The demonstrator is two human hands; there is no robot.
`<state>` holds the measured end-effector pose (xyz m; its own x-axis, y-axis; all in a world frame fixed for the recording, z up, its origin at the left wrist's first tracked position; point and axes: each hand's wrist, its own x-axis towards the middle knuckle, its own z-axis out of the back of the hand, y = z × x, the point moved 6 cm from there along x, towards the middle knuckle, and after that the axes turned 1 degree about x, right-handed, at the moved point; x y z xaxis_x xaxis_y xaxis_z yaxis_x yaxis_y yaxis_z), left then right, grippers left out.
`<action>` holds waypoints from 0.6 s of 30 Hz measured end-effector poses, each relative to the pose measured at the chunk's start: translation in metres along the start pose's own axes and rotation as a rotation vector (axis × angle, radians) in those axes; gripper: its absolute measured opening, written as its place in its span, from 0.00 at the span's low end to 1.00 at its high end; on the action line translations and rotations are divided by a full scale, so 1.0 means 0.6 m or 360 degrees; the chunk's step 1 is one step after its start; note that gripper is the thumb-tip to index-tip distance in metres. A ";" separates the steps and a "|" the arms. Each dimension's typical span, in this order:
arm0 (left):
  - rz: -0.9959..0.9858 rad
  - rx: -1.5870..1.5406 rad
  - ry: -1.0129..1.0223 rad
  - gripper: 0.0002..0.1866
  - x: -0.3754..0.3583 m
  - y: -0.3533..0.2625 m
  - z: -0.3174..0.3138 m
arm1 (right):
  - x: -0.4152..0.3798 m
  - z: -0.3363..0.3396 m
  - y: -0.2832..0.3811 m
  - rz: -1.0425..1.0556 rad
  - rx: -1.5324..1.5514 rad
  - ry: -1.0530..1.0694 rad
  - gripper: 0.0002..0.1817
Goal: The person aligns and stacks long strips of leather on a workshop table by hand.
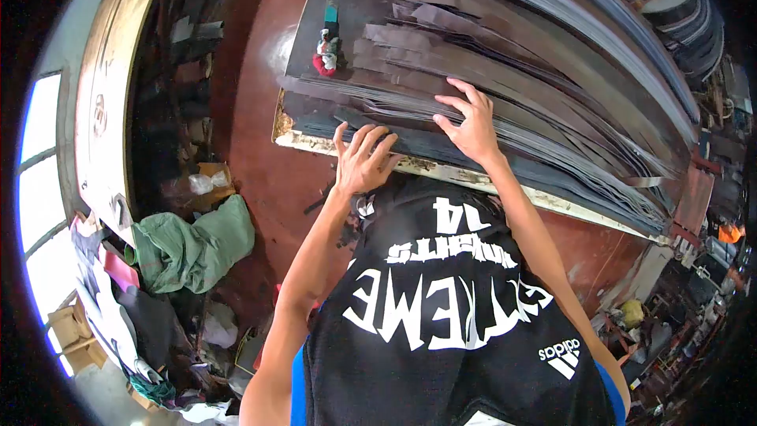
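Observation:
Long dark strips (505,71) lie in layered stacks across the table, running from the left end toward the right. At the table's near edge my left hand (367,159) rests on the dark bluish strips, fingers apart and slightly bent. My right hand (471,122) is over the brown and grey strips farther right, its fingers spread and fingertips at the strips' surface. Neither hand visibly grips anything. A small tool with a green end and a red-and-white wrapped part (325,55) lies beyond my left hand.
The table's pale, worn edge (307,142) runs just in front of my body. Green cloth (197,243) and cardboard boxes (72,335) are on the left. More curved strip bundles (684,28) stand at the far right, above scattered items on the floor.

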<state>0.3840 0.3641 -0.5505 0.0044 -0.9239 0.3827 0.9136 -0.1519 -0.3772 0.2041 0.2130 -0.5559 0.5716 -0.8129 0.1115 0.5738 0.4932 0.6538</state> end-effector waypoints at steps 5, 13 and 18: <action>0.0145 0.0097 -0.0125 0.20 0.006 0.018 0.008 | 0.006 0.004 0.003 -0.0016 0.0019 0.0044 0.19; 0.0188 0.0105 -0.0154 0.14 0.021 0.047 0.015 | 0.009 0.002 0.001 -0.0074 -0.0029 0.0134 0.22; 0.0054 -0.0034 -0.0030 0.13 0.013 0.046 0.011 | -0.005 0.006 0.033 0.0284 -0.0194 -0.0151 0.22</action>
<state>0.4123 0.3553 -0.5524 0.0432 -0.9218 0.3853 0.9037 -0.1284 -0.4084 0.2116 0.2242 -0.5410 0.6160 -0.7322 0.2905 0.5385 0.6606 0.5232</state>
